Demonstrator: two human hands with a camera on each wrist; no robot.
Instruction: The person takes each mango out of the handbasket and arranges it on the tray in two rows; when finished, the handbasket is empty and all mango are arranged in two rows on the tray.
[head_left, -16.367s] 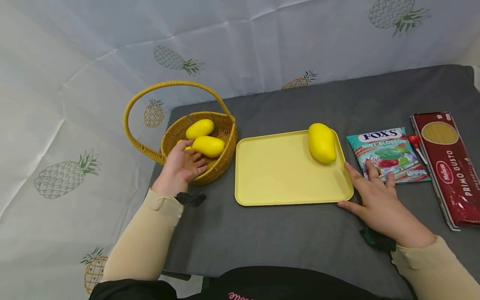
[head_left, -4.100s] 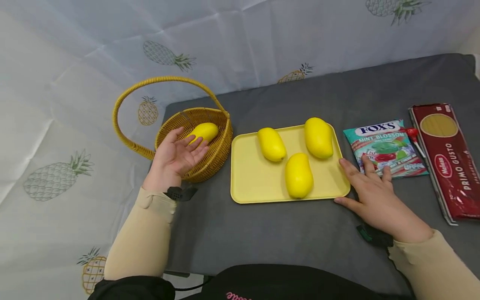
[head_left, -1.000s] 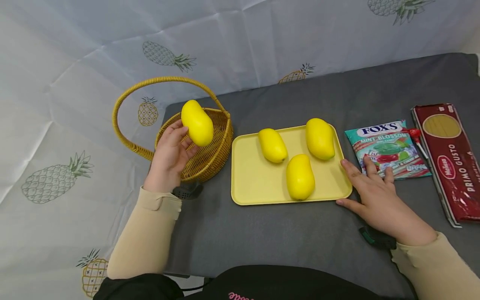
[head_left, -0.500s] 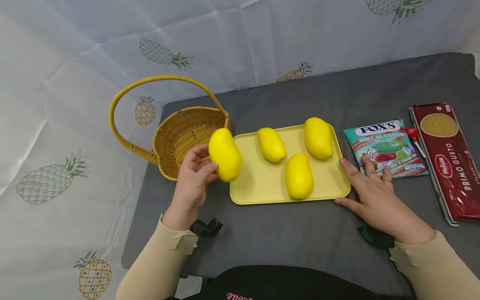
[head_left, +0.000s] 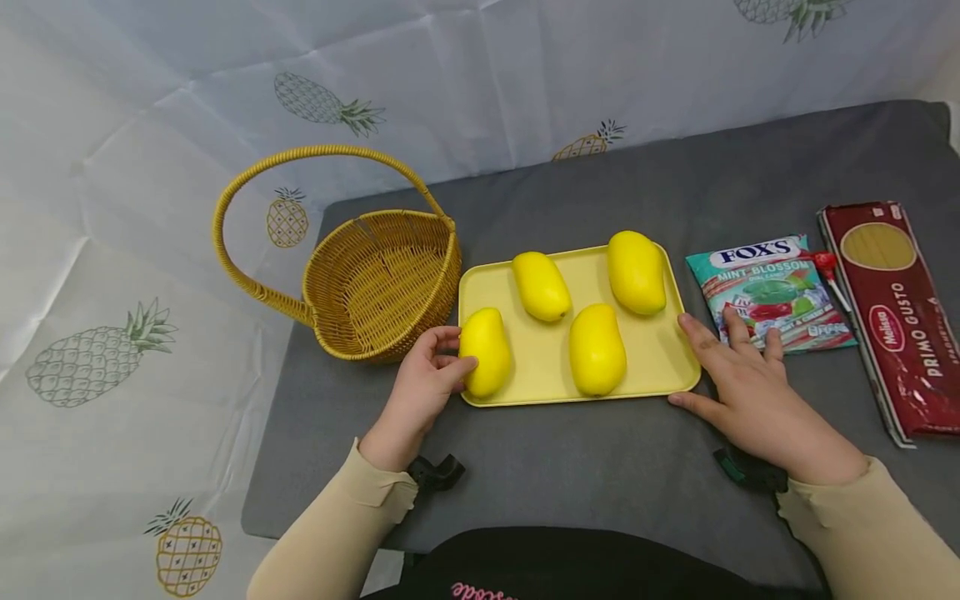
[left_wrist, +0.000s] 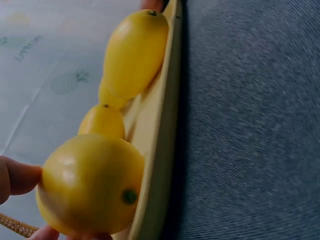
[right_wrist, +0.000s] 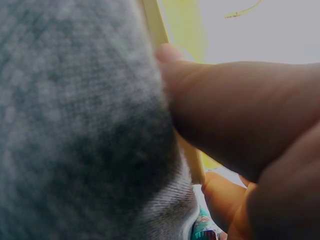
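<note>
My left hand (head_left: pixel 422 377) pinches a yellow mango (head_left: pixel 486 354) between thumb and fingers at the left end of the pale yellow tray (head_left: pixel 536 375). In the left wrist view this mango (left_wrist: pixel 90 185) sits against the tray's rim, its dark stem end showing. Farther right on the tray lie a mango at the back (head_left: pixel 542 287), another in front (head_left: pixel 597 350) and a larger-looking one (head_left: pixel 636 273) near the right end. My right hand (head_left: pixel 757 404) rests with spread fingers at the tray's right front corner, thumb and forefinger touching its edge.
A wicker basket (head_left: pixel 442 308) with a tall handle stands left of the tray, its woven bottom visible. To the right lie a Fox's candy bag (head_left: pixel 772 292), a red lollipop (head_left: pixel 825 262) and a dark red spaghetti pack (head_left: pixel 892 325). A pineapple-print curtain (head_left: pixel 465 92) hangs behind the grey table.
One after another, mangoes have moved from the basket to the tray. In the last second my left hand carried the latest one right and down onto its left end. My right hand stayed put.
</note>
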